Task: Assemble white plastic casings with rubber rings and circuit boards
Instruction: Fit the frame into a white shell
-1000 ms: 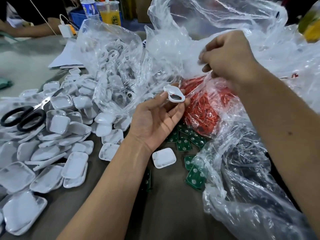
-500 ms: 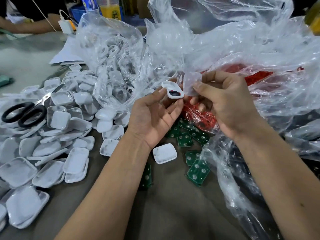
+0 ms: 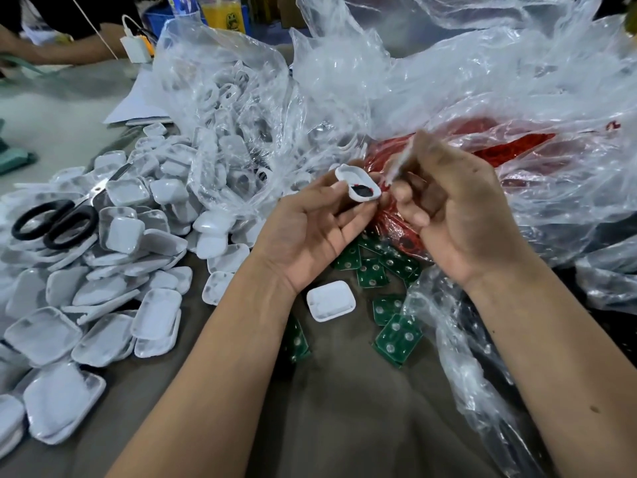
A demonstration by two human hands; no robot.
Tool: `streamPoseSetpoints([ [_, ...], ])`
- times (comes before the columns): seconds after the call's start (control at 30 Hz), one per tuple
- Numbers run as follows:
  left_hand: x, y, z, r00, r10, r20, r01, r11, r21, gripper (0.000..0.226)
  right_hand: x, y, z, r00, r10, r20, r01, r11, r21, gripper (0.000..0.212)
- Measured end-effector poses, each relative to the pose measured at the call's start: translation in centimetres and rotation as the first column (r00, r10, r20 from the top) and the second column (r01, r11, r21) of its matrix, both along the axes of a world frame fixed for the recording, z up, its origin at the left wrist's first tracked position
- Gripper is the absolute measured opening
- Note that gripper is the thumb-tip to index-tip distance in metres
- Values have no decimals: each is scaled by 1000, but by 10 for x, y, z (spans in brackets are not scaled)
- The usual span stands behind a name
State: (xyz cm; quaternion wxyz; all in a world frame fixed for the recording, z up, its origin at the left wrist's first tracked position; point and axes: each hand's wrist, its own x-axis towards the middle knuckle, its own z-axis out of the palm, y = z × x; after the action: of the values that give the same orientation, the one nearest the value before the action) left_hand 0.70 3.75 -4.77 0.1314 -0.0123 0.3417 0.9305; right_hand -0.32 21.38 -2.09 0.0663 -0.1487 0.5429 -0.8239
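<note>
My left hand (image 3: 310, 225) holds a small white casing (image 3: 358, 183) at its fingertips, open side up, with a dark part and a bit of red inside. My right hand (image 3: 458, 212) is right beside it and pinches a thin whitish piece (image 3: 400, 163) edge-on, its lower end near the casing's rim. A clear bag of red rubber rings (image 3: 496, 150) lies behind both hands. Green circuit boards (image 3: 396, 336) are scattered on the table under the hands, and one empty white casing (image 3: 331, 300) lies between my wrists.
A large heap of white casings (image 3: 103, 270) covers the table's left side, with black-handled scissors (image 3: 55, 222) on top. Crumpled clear plastic bags (image 3: 241, 108) fill the back and right. Another person's arm (image 3: 51, 50) and a drink cup (image 3: 224, 12) are at the far edge.
My right hand came down from the plastic bag to the casing, bringing the whitish piece, which has turned from flat-on to edge-on. My left hand kept holding the casing.
</note>
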Motion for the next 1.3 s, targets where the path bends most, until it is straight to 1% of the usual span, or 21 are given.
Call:
streamPoseSetpoints([
  [0.07,0,0,-1,1000,-3,-12,3,1000,-23,41,-1,-2,-1,1000,-16,13,17,999,-38,15],
  [0.13,1,1,-1,1000,-14,-23,13,999,-42,42,-2,-4,-4,998,-68,-11,68,997,-23,10],
  [0.23,2,2,-3,999,-14,-29,14,1000,-20,42,-3,-4,-7,990,-114,-89,119,991,62,27],
  [0.27,3,3,-3,999,-11,-34,10,1000,-16,42,-3,-5,-7,986,-130,-104,138,987,80,30],
  [0.37,3,4,-5,998,12,-59,-13,1000,-20,46,-3,-6,-8,969,-200,-141,218,968,123,19],
  [0.47,2,6,-7,995,37,-94,-39,999,-25,46,-4,-7,-9,958,-263,-115,279,948,156,13],
  [0.63,1,7,-10,989,23,-144,-38,994,-102,38,-5,-8,-9,956,-279,-89,290,944,155,12],
  [0.77,0,10,-13,981,58,-184,-84,987,-139,42,-3,-8,-9,944,-301,-135,321,932,169,5],
  [0.83,0,11,-14,976,90,-198,-122,980,-157,47,-1,-7,-9,927,-332,-174,364,909,202,7],
  [0.93,-1,14,-14,963,158,-218,-202,959,-200,51,1,-9,-9,885,-391,-251,453,846,281,11],
  [1.07,0,17,-15,937,219,-273,-295,914,-280,49,3,-15,-10,834,-438,-336,542,766,346,14],
  [1.17,0,18,-16,922,241,-303,-337,884,-323,48,6,-18,-10,838,-417,-353,538,739,405,16],
  [1.3,1,17,-15,919,237,-316,-340,881,-330,50,7,-19,-7,873,-391,-292,485,758,437,16],
])
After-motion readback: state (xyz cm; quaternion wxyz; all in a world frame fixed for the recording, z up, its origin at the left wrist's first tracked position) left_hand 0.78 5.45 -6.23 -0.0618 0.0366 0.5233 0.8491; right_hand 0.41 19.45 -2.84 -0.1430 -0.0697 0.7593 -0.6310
